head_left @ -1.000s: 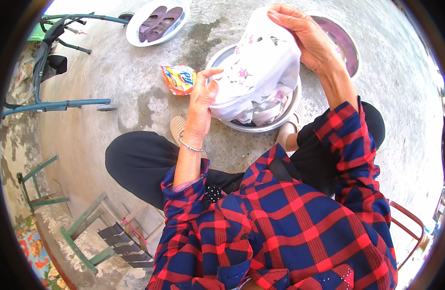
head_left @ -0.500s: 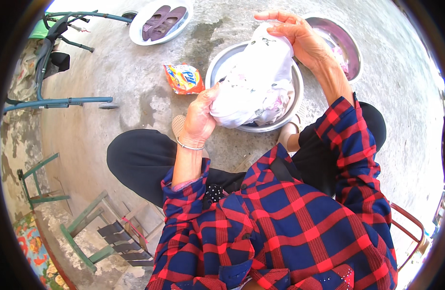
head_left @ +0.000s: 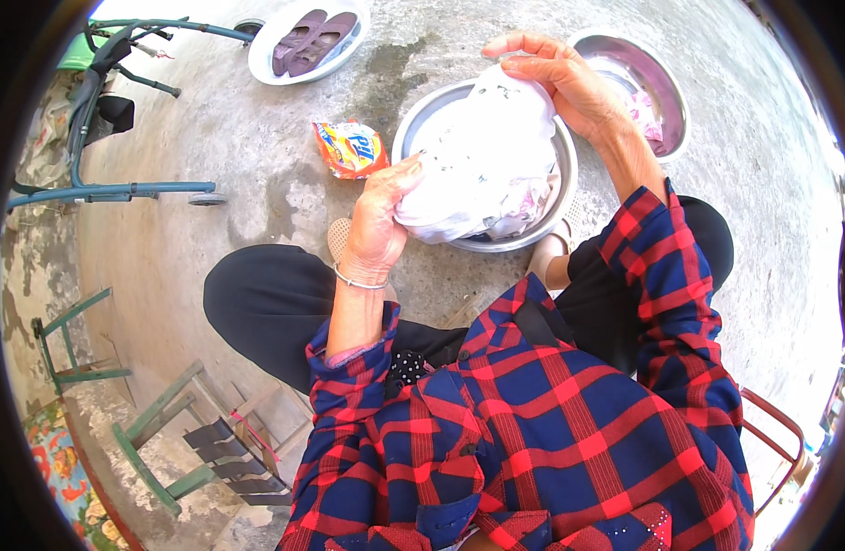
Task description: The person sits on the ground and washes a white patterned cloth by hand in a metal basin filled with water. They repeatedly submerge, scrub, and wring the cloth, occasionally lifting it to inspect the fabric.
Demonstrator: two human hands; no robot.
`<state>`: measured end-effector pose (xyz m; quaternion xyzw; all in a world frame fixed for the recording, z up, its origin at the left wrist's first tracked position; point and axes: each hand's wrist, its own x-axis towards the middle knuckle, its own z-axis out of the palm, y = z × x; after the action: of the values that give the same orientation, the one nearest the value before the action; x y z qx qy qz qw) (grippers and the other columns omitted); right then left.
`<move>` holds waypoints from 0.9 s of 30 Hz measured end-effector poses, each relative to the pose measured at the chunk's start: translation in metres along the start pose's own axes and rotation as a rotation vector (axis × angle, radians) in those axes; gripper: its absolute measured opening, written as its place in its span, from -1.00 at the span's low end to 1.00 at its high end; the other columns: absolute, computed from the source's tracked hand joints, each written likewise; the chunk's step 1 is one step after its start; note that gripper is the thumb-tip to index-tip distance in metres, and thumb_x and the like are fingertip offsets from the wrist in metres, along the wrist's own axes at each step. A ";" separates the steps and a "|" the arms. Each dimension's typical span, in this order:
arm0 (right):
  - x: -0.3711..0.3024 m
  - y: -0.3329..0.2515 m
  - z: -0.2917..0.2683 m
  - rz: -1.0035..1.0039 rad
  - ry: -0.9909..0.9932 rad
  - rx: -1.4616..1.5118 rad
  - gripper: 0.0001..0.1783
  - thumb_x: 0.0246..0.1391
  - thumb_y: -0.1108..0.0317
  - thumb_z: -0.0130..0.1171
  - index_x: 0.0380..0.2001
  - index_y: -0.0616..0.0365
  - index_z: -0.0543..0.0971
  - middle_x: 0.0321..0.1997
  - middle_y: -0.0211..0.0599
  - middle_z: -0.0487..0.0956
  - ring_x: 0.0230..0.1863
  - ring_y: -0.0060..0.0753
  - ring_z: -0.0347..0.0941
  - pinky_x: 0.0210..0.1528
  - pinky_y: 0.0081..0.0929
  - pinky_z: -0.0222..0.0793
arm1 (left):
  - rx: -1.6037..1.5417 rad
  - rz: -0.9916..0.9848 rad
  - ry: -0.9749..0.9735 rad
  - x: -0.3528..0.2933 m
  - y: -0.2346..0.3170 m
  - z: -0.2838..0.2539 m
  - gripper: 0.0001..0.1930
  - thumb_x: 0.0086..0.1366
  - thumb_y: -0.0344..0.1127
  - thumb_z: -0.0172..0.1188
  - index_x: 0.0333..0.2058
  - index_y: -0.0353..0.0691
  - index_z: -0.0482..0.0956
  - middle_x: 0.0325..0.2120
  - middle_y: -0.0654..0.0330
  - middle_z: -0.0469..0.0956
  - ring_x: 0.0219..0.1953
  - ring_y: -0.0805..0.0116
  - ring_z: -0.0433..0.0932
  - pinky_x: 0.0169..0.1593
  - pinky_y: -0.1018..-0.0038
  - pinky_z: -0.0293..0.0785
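Observation:
Between both hands a white patterned cloth [head_left: 477,147] is held up and stretched over a metal basin [head_left: 572,170]. My left hand [head_left: 378,216] grips its left edge, thumb on top. At the far right corner my right hand [head_left: 569,87] pinches the fabric between thumb and fingers. More light cloth with pinkish patches [head_left: 528,204] hangs or lies in the basin's right part; I cannot tell whether it is the same piece. The cloth hides most of the basin's inside.
An orange detergent packet [head_left: 351,150] lies left of the basin. Behind it stands a white tub [head_left: 266,69] with dark shoes. A second metal basin [head_left: 684,110] at right holds pink cloth. A blue-framed wheeled walker [head_left: 138,191] and a green chair [head_left: 147,459] stand at left.
The cloth is spread wider and flatter between the hands. My right hand has dropped slightly toward me; the left has barely shifted.

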<state>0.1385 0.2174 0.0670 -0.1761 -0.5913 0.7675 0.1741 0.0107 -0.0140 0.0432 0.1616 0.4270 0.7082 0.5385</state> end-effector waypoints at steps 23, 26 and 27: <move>-0.014 0.008 0.012 -0.067 0.140 0.051 -0.77 0.02 0.30 0.10 -0.28 0.19 0.53 -0.36 -0.42 0.56 -0.33 -0.65 0.44 -0.20 -0.66 0.31 | -0.039 0.295 0.133 0.004 0.008 -0.006 -0.83 0.06 -0.54 0.13 -0.31 -0.25 0.48 -0.37 0.29 0.47 -0.35 0.53 0.44 -0.22 0.62 0.35; -0.014 0.003 0.012 -0.092 0.133 0.175 -0.77 0.08 0.32 0.04 -0.23 0.20 0.50 -0.32 -0.44 0.55 -0.30 -0.66 0.45 -0.17 -0.68 0.34 | -0.044 0.334 -0.006 0.007 0.015 -0.020 -0.88 0.07 -0.53 0.14 -0.39 -0.23 0.45 -0.45 0.32 0.43 -0.43 0.55 0.41 -0.33 0.64 0.33; -0.015 0.001 0.011 -0.076 0.113 0.221 -0.77 0.09 0.32 0.03 -0.23 0.20 0.50 -0.32 -0.43 0.55 -0.29 -0.66 0.45 -0.18 -0.68 0.36 | -0.069 0.323 -0.077 0.006 0.019 -0.024 -0.90 0.07 -0.53 0.14 -0.40 -0.24 0.44 -0.47 0.33 0.42 -0.45 0.56 0.40 -0.36 0.65 0.32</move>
<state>0.1460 0.2005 0.0695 -0.1762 -0.4988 0.8096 0.2543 -0.0197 -0.0194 0.0425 0.2366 0.3498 0.7931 0.4389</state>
